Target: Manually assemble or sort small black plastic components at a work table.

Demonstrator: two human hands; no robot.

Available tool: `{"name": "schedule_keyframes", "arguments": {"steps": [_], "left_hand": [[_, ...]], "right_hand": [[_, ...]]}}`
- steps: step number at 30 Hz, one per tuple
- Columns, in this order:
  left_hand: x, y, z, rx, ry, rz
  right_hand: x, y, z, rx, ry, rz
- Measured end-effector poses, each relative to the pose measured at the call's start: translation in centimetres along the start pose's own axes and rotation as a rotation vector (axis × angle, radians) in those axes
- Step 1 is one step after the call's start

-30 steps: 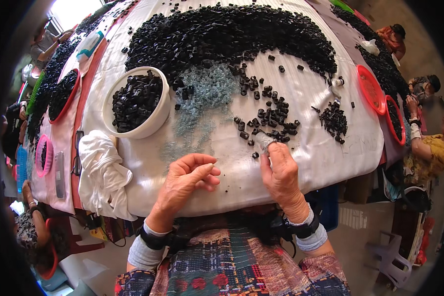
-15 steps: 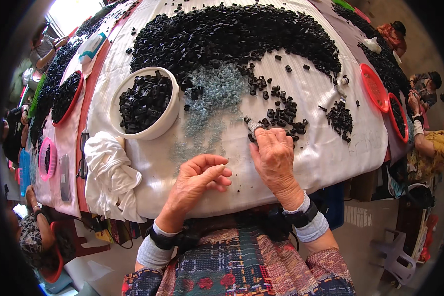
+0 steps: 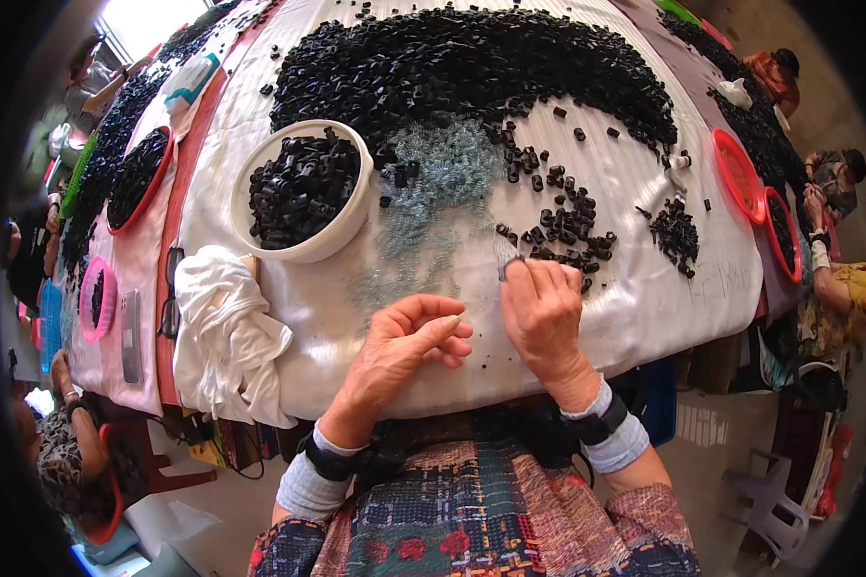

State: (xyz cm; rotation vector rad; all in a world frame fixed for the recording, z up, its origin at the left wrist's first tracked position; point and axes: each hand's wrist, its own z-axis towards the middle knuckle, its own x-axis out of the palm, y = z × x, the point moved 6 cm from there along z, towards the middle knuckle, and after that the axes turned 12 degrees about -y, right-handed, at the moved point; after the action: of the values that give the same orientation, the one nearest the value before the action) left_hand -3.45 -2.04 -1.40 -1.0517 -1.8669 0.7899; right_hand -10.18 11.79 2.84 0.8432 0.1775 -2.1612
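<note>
Nearest my view: the wearer's patterned garment (image 3: 419,510), then forearms with dark straps (image 3: 332,460) over pale grey cuffs. From my end, the left grip (image 3: 404,341) hovers over the near part of the white-covered surface (image 3: 664,313), fingers curled, thumb tip close to the index finger; I cannot tell whether anything small is pinched there. The right grip (image 3: 546,313) sits a little farther out, fingers bent, a grey covering (image 3: 506,252) on one finger; its tip is at the near side of the loose black pieces (image 3: 570,216), and I cannot tell if it grasps one. Left of the hands, a crumpled white cloth (image 3: 229,332). Beyond, a white bowl (image 3: 342,238) filled with short black pieces; just right of it, a spread of pale bluish translucent bits (image 3: 443,168). Farther right, a small dark heap (image 3: 674,236). Behind everything on this surface, a broad black pile (image 3: 471,58) arcs across. Off to the right, at the neighbouring place, a round red tray (image 3: 738,183).
</note>
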Motion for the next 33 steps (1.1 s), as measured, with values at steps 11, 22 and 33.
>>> {"name": "schedule_keyframes", "arguments": {"steps": [11,22,33], "left_hand": [[-0.4,-0.5,-1.3,0.051,0.164,0.051],[-2.1,-0.3,-2.1,-0.052,-0.01,0.03],[-2.9,0.4,-1.7,-0.024,0.001,-0.208]], "right_hand": [[-3.9,5.3,-0.5,-0.165,0.109,0.601],[-0.5,1.9,-0.1,0.2,0.115,0.715],[1.7,4.2,0.0,-0.108,0.167,0.323]]}}
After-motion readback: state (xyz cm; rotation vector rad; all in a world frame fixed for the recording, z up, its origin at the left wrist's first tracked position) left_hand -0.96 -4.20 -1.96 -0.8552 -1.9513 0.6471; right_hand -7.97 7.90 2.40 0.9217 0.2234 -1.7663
